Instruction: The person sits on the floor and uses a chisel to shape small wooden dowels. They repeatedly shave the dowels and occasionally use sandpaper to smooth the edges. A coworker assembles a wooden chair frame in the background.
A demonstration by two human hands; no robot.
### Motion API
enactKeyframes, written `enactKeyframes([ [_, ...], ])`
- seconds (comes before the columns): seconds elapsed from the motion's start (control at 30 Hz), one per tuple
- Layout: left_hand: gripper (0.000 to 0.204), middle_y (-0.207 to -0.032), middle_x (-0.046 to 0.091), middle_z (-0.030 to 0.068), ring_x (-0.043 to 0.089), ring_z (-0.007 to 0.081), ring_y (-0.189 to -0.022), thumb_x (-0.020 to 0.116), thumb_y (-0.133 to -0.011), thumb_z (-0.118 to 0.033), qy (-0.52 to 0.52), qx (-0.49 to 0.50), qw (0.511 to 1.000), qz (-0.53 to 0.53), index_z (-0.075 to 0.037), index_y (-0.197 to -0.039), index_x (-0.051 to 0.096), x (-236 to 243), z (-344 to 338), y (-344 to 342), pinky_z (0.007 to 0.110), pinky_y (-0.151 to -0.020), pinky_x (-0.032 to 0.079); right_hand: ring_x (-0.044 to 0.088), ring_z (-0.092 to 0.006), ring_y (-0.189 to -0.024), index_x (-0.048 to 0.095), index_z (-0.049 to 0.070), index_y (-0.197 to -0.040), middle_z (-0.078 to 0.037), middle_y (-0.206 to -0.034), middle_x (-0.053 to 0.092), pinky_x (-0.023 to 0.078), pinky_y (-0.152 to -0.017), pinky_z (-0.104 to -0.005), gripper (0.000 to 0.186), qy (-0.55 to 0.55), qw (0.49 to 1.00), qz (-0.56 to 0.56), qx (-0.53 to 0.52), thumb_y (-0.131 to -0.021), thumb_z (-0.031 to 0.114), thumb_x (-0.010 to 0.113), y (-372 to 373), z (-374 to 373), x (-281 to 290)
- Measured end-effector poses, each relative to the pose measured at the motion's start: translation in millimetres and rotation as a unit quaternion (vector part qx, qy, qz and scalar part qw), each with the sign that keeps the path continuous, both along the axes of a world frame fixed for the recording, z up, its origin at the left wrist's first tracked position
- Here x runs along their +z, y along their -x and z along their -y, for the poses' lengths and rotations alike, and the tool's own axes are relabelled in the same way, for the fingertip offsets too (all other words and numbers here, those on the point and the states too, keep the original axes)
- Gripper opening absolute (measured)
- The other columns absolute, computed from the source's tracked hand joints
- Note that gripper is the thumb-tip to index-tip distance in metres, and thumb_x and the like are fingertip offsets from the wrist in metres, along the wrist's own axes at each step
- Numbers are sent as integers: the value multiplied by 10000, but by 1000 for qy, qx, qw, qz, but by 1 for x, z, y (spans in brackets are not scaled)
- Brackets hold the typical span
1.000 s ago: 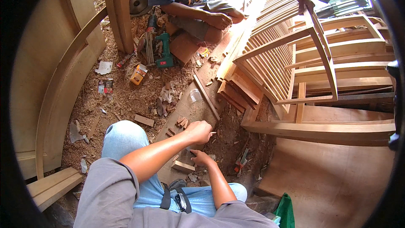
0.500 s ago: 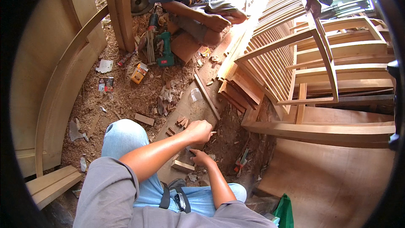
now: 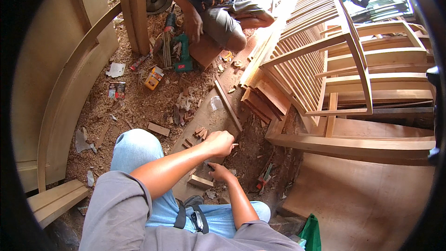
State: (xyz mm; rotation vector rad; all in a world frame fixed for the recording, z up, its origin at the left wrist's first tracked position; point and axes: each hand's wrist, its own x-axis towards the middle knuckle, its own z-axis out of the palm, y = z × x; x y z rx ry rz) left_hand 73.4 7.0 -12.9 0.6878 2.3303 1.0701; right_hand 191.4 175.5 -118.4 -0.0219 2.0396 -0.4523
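My left hand (image 3: 220, 143) is closed around a small, pale strip of wood (image 3: 235, 145), whose tip pokes out past the fingers on the right. Just below it, my right hand (image 3: 219, 172) grips a slim dark tool (image 3: 212, 166); most of it is hidden, so its kind is unclear. Both hands are over a long wooden board (image 3: 197, 132) lying on the ground. Several small cut wood pieces (image 3: 200, 133) rest on that board beside my left forearm. A short wood block (image 3: 200, 181) lies left of my right hand.
A co-worker (image 3: 213, 0) sits ahead, one hand beside a green power tool (image 3: 183, 56). To the right stand a slatted wooden frame (image 3: 297, 72) and curved rails (image 3: 353, 146). Curved panels (image 3: 51, 79) rise at left. A yellow box (image 3: 154, 79) lies among the shavings.
The co-worker has let go of the slatted frame and leaned back; their other hand has moved from the knee to beside the green power tool. My hands have barely moved.
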Motion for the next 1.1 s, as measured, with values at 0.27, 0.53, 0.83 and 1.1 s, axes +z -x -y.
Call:
enactKeyframes([
  [0.27,297,-869,693,240,674,438,-854,623,-890,-297,-7,3,1000,-20,-19,-892,729,-8,-1,-2,525,-772,543,550,-371,-1265,483,73,-1441,-242,-1366,563,433,-1052,-421,663,2,1000,13,-1,-818,204,670,2,3,7],
  [0.53,292,-838,687,247,678,442,-832,624,-892,-282,-2,-2,1000,-19,-9,-879,726,-7,0,-2,527,-734,552,560,-367,-1254,494,34,-1421,-246,-1357,567,435,-1053,-419,681,11,1000,4,-19,-784,202,663,0,5,9],
  [0.83,291,-843,693,241,683,431,-844,621,-881,-278,2,-4,1000,-16,-7,-878,728,-8,-1,-1,516,-754,555,525,-368,-1294,480,50,-1438,-245,-1387,545,408,-1080,-412,655,15,1000,7,2,-831,196,676,0,0,0],
  [1.1,293,-857,697,243,689,420,-855,630,-873,-277,5,-5,1000,-14,0,-869,728,-8,-2,0,507,-763,557,511,-375,-1306,478,76,-1447,-241,-1411,526,407,-1082,-417,637,11,1000,22,0,-854,197,677,3,4,9],
])
